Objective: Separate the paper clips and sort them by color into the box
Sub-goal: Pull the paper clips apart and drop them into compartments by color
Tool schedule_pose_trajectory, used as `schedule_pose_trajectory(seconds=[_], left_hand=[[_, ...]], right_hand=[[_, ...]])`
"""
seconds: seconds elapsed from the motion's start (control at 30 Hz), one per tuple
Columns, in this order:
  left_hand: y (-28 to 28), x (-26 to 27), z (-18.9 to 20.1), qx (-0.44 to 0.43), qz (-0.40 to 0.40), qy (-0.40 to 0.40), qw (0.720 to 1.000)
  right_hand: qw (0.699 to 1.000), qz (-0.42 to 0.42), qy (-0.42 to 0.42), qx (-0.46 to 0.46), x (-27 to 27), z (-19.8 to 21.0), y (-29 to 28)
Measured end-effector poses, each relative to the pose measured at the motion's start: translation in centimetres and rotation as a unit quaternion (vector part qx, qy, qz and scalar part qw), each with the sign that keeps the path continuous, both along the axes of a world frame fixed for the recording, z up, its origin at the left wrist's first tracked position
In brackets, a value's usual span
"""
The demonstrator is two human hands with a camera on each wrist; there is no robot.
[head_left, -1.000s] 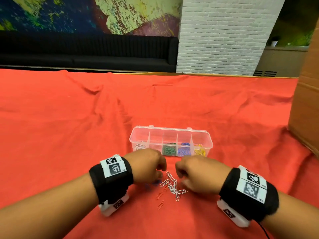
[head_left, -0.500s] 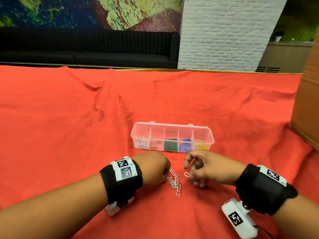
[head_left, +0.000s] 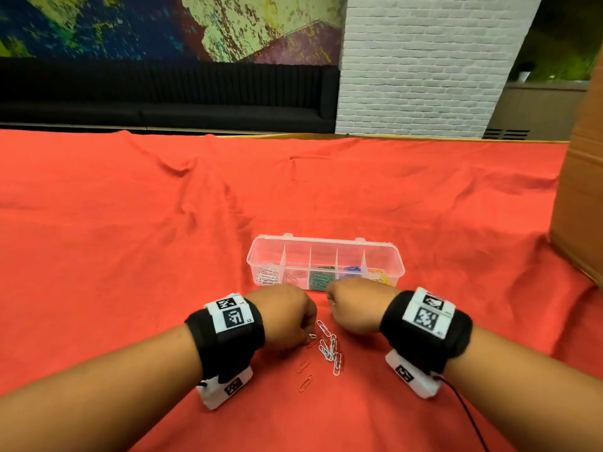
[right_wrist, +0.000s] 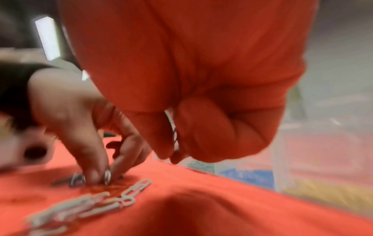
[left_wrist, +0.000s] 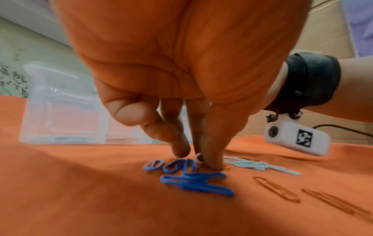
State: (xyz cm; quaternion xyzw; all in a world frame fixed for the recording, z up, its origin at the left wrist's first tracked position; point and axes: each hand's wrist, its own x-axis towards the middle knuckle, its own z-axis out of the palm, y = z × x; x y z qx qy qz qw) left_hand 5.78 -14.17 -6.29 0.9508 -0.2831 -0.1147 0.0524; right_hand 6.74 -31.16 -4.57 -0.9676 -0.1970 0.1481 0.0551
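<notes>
A clear divided box [head_left: 326, 246] holds white, red, green, blue and yellow clips in separate compartments. Just in front of it, loose white paper clips [head_left: 330, 349] lie linked on the red cloth, with red clips [head_left: 305, 375] nearer me. Blue clips [left_wrist: 193, 178] lie under my left hand. My left hand [head_left: 308, 334] points its fingertips [left_wrist: 212, 164] down at the pile's left edge and pinches a white clip [left_wrist: 198, 158] against the cloth. My right hand [head_left: 332, 301] is curled just right of the pile, gripping a white clip [right_wrist: 174, 132] between thumb and fingers.
A cardboard box [head_left: 580, 207] stands at the right edge of the table. The red cloth [head_left: 163, 239] is wrinkled toward the far left. A cable [head_left: 470, 415] trails from the right wrist camera. A black sofa and brick pillar lie beyond the table.
My right hand, turned palm-up with loose fingers half a second ago, has rolled back over into a fist closer to the box. My left hand has stayed at the pile.
</notes>
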Motion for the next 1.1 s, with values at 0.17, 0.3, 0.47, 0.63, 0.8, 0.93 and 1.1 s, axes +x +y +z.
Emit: schedule_pose_trajectory(seconds=[0.17, 0.3, 0.47, 0.63, 0.8, 0.93, 1.1], left_hand=[[1.9, 0.7, 0.7, -0.088, 0.057, 0.031, 0.994], [4.4, 3.1, 2.5, -0.228, 0.154, 0.027, 0.961], [5.9, 6.2, 4.4, -0.174, 0.207, -0.127, 0.954], [6.5, 5.9, 5.1, -0.139, 0.198, -0.14, 0.96], [5.3, 1.5, 4.0, -0.051, 0.131, -0.041, 0.989], [3.3, -2.0, 1.7, 0.065, 0.066, -0.018, 0.996], [3.5, -2.3, 0.3, 0.056, 0.042, -0.035, 0.997]], right_hand=[[0.998, 0.058, 0.014, -0.009, 0.0, -0.6, 0.6], [0.999, 0.05, 0.011, -0.015, 0.3, -1.5, 0.5], [0.998, 0.052, 0.028, -0.031, 0.5, -1.9, 0.9], [0.99, 0.019, 0.089, 0.107, 1.0, 0.2, 0.8], [0.952, -0.031, 0.086, 0.291, 3.0, 3.3, 3.0], [0.975, -0.003, -0.021, 0.219, 5.7, 3.8, 6.0], [0.988, 0.001, -0.04, 0.151, 7.0, 3.2, 8.4]])
